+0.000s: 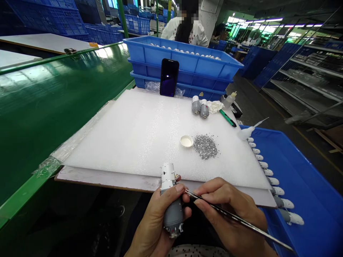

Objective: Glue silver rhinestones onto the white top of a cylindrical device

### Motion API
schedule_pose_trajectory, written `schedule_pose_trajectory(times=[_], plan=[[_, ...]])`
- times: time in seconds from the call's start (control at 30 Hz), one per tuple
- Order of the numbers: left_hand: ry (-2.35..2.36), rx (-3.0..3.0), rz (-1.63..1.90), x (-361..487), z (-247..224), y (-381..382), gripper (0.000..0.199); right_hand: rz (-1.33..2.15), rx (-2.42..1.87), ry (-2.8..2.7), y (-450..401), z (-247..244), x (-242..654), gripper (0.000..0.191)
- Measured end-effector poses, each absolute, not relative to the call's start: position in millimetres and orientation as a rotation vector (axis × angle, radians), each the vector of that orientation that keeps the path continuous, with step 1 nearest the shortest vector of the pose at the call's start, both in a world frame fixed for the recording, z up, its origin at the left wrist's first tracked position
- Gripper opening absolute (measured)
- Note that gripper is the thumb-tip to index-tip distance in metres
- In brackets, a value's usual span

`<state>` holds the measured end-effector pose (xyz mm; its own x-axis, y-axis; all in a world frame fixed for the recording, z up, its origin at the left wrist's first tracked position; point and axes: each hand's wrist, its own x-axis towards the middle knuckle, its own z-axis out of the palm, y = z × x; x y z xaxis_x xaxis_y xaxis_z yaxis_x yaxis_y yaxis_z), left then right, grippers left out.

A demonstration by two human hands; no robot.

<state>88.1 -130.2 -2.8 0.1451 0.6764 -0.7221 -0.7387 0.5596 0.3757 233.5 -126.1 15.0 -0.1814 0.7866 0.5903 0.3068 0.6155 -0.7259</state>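
My left hand (154,217) is wrapped round a grey-and-white capsule-shaped part (173,214), its white end up, just in front of the board's near edge. In my right hand (234,210), thumb and fingers pinch a pair of slim metal tweezers (241,218). The tips point at the side of the part, by my left thumb; whether they grip anything is too small to tell. Beyond my hands, a pile of small silvery pieces (205,146) lies on the white foam sheet (128,135), beside a shallow white dish (187,141).
Two similar parts (200,108), a green pen-like tool (227,118) and a squeeze bottle (247,132) are at the right. A phone (169,77) leans on stacked blue crates (209,73). More parts line a blue tray (316,185). A person (166,30) sits beyond.
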Motion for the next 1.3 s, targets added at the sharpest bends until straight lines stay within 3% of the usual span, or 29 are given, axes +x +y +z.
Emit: schedule_pose_trajectory(times=[0.33, 0.53, 0.87, 1.3], plan=[[0.999, 0.057, 1.027, 88, 2, -126, 0.013, 0.761, -1.107, -1.605, -126, 7, 240, 0.013], [0.98, 0.223, 0.996, 82, -1, -132, 0.026, 1.053, -1.224, -1.464, -90, 11, 255, 0.023], [1.051, 0.395, 0.972, 79, -6, -135, 0.029, 0.841, -1.548, -1.764, -3, 15, 256, 0.024], [1.121, 0.473, 1.017, 78, -6, -135, 0.033, 0.761, -1.66, -1.977, 19, 18, 238, 0.021]])
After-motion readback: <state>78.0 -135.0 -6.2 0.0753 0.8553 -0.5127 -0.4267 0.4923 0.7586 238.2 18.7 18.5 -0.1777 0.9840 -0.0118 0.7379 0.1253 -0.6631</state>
